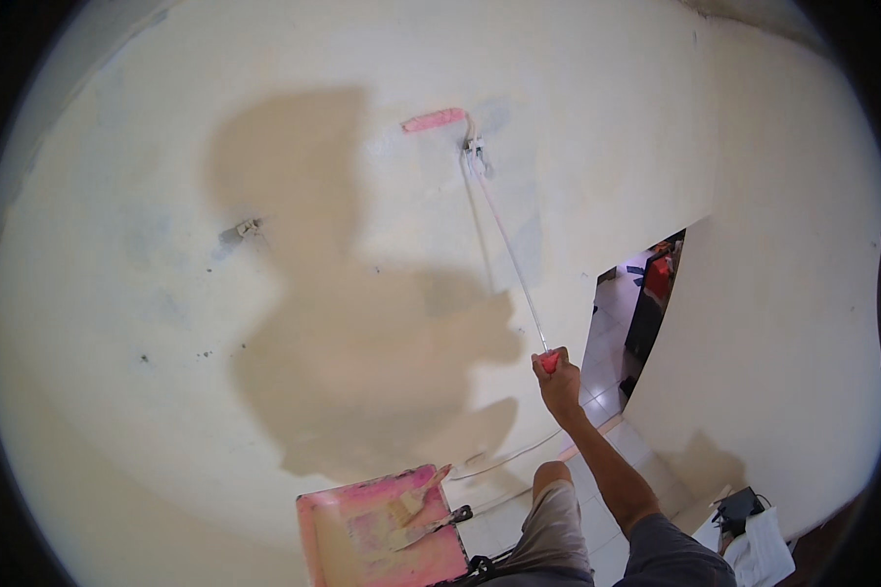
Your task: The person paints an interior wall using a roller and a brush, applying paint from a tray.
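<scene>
My right hand (556, 377) is wrapped round the red grip of a long-handled paint roller (507, 235). Its thin pole slants up and to the left across the cream wall (617, 127). At the far end the pink roller sleeve (434, 120) lies against or very close to the wall; I cannot tell whether it touches. Low in the view is a pink paint tray (308, 538) with pale paint in it. A paintbrush (416, 499) and a scraper with a dark handle (436, 526) lie across the tray. My left hand does not show.
Two wall fittings with bare wires (248, 228) stick out, one behind the roller pole. An opening (617, 323) at the right shows a tiled floor and dark and red objects beyond. A pale cable (514, 455) runs along the wall's foot. White and black items (754, 538) sit lower right.
</scene>
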Demonstrator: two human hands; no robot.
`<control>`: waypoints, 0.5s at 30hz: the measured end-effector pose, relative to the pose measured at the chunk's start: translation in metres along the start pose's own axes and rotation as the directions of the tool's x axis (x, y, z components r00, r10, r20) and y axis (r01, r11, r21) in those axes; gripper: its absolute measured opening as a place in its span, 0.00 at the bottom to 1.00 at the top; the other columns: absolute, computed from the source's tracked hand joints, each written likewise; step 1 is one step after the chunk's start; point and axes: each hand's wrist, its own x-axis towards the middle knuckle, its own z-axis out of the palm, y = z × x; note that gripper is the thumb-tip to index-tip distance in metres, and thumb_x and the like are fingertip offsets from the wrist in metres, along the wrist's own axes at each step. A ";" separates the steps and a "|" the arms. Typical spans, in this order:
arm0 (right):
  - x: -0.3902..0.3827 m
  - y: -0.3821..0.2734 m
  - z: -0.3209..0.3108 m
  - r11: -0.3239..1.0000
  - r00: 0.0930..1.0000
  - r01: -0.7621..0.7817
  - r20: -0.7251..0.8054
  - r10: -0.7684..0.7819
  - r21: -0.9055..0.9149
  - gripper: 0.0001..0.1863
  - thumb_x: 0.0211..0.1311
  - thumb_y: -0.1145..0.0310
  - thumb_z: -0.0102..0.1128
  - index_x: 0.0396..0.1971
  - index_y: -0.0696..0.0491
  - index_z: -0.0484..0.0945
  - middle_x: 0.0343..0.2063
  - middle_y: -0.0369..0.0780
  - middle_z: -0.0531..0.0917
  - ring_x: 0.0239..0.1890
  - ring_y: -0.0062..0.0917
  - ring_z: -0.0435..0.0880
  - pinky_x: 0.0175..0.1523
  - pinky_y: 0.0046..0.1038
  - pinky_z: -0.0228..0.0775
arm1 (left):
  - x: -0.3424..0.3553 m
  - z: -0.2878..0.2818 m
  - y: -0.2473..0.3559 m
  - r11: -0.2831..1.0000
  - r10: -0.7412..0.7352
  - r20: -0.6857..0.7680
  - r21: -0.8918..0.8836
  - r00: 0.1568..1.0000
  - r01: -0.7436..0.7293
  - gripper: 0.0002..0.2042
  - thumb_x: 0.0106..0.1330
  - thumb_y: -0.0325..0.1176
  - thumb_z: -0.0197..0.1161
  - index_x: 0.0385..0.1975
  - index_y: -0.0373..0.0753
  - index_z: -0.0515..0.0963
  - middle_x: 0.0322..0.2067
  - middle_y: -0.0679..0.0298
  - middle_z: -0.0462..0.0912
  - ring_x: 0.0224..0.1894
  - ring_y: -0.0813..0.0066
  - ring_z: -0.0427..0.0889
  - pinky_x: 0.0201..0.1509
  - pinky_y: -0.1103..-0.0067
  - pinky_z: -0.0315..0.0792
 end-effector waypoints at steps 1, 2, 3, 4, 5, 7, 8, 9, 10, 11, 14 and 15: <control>-0.004 -0.006 0.002 1.000 1.000 -0.010 0.007 0.010 0.004 0.15 0.56 0.63 0.62 0.29 0.58 0.69 0.17 0.46 0.78 0.19 0.38 0.79 0.25 0.31 0.70 | -0.001 -0.003 0.002 0.999 -0.032 0.002 -0.041 0.999 0.032 0.03 0.49 0.24 0.59 0.23 0.38 0.75 0.23 0.62 0.77 0.26 0.65 0.73 0.29 0.66 0.69; -0.009 -0.008 0.005 1.000 1.000 -0.017 0.013 0.017 0.011 0.15 0.56 0.62 0.62 0.29 0.58 0.69 0.17 0.46 0.78 0.19 0.38 0.79 0.25 0.31 0.70 | -0.001 -0.007 0.005 0.995 -0.063 0.003 -0.080 0.998 0.063 0.03 0.49 0.24 0.59 0.23 0.38 0.74 0.23 0.62 0.77 0.25 0.65 0.72 0.29 0.66 0.69; -0.015 -0.003 0.007 1.000 1.000 -0.021 0.014 0.021 0.002 0.15 0.56 0.62 0.62 0.29 0.58 0.69 0.17 0.46 0.78 0.19 0.39 0.79 0.25 0.31 0.70 | -0.006 0.002 0.009 0.932 -0.183 0.065 -0.305 0.981 0.194 0.02 0.49 0.24 0.58 0.23 0.38 0.74 0.23 0.61 0.77 0.25 0.65 0.72 0.28 0.66 0.69; -0.020 0.010 0.003 0.999 1.000 -0.021 0.008 0.022 -0.026 0.15 0.56 0.62 0.62 0.29 0.58 0.69 0.17 0.46 0.78 0.20 0.39 0.79 0.25 0.32 0.70 | -0.013 0.042 0.034 0.782 -0.314 0.144 -0.521 0.939 0.341 0.02 0.50 0.24 0.58 0.23 0.38 0.75 0.23 0.61 0.77 0.25 0.65 0.72 0.28 0.67 0.69; -0.026 0.021 0.004 0.999 1.000 -0.023 0.012 0.024 -0.039 0.16 0.56 0.61 0.62 0.29 0.58 0.69 0.17 0.46 0.78 0.20 0.39 0.79 0.25 0.33 0.70 | -0.026 0.079 0.073 0.593 -0.420 0.203 -0.676 0.884 0.437 0.02 0.50 0.24 0.58 0.24 0.38 0.75 0.23 0.61 0.77 0.24 0.65 0.72 0.28 0.67 0.69; -0.040 0.020 0.011 0.994 0.995 -0.080 0.050 0.083 -0.070 0.16 0.56 0.61 0.62 0.29 0.58 0.69 0.17 0.46 0.78 0.20 0.40 0.79 0.26 0.33 0.70 | -0.033 0.074 0.083 0.642 -0.390 0.148 -0.664 0.909 0.383 0.02 0.50 0.23 0.58 0.23 0.38 0.75 0.23 0.60 0.77 0.24 0.64 0.72 0.27 0.67 0.70; -0.045 0.023 0.010 0.989 0.992 -0.107 0.062 0.113 -0.100 0.17 0.56 0.61 0.62 0.29 0.58 0.69 0.17 0.46 0.78 0.20 0.40 0.80 0.26 0.33 0.70 | -0.033 0.075 0.083 0.659 -0.381 0.132 -0.656 0.915 0.369 0.02 0.50 0.23 0.58 0.22 0.38 0.75 0.23 0.60 0.77 0.24 0.64 0.72 0.26 0.67 0.70; -0.051 0.035 0.015 0.993 0.997 -0.070 0.029 0.073 -0.091 0.17 0.55 0.61 0.62 0.29 0.58 0.69 0.17 0.46 0.78 0.20 0.40 0.80 0.26 0.33 0.70 | -0.032 0.076 0.083 0.678 -0.380 0.135 -0.633 0.915 0.374 0.01 0.50 0.23 0.58 0.22 0.38 0.75 0.23 0.59 0.78 0.24 0.64 0.73 0.26 0.67 0.71; -0.056 0.039 0.013 0.993 0.997 -0.069 0.021 0.072 -0.092 0.17 0.55 0.61 0.62 0.29 0.58 0.69 0.17 0.46 0.78 0.20 0.40 0.80 0.26 0.33 0.70 | -0.032 0.078 0.085 0.695 -0.383 0.137 -0.609 0.914 0.383 0.01 0.50 0.23 0.58 0.21 0.37 0.75 0.23 0.59 0.78 0.24 0.64 0.73 0.26 0.66 0.71; -0.061 0.044 0.011 0.993 0.997 -0.069 0.010 0.070 -0.096 0.16 0.55 0.61 0.62 0.29 0.58 0.69 0.17 0.46 0.78 0.20 0.40 0.79 0.26 0.33 0.70 | -0.030 0.080 0.085 0.710 -0.388 0.144 -0.583 0.911 0.394 0.01 0.50 0.23 0.58 0.21 0.37 0.75 0.23 0.59 0.78 0.25 0.64 0.74 0.26 0.66 0.72; -0.083 0.041 0.019 0.995 0.994 -0.100 0.039 0.101 -0.026 0.16 0.55 0.61 0.63 0.29 0.58 0.69 0.17 0.46 0.78 0.20 0.40 0.79 0.26 0.34 0.70 | -0.005 -0.010 0.010 0.977 0.036 0.096 0.207 0.995 -0.055 0.01 0.51 0.24 0.57 0.21 0.37 0.75 0.25 0.59 0.79 0.26 0.63 0.76 0.27 0.65 0.73; -0.084 0.050 0.014 0.994 0.993 -0.109 0.037 0.110 -0.029 0.16 0.55 0.61 0.63 0.29 0.58 0.69 0.17 0.46 0.78 0.20 0.40 0.79 0.26 0.34 0.70 | -0.002 -0.002 -0.001 0.976 0.064 0.106 0.202 0.992 -0.085 0.01 0.51 0.24 0.57 0.22 0.37 0.75 0.25 0.59 0.79 0.26 0.63 0.76 0.27 0.65 0.74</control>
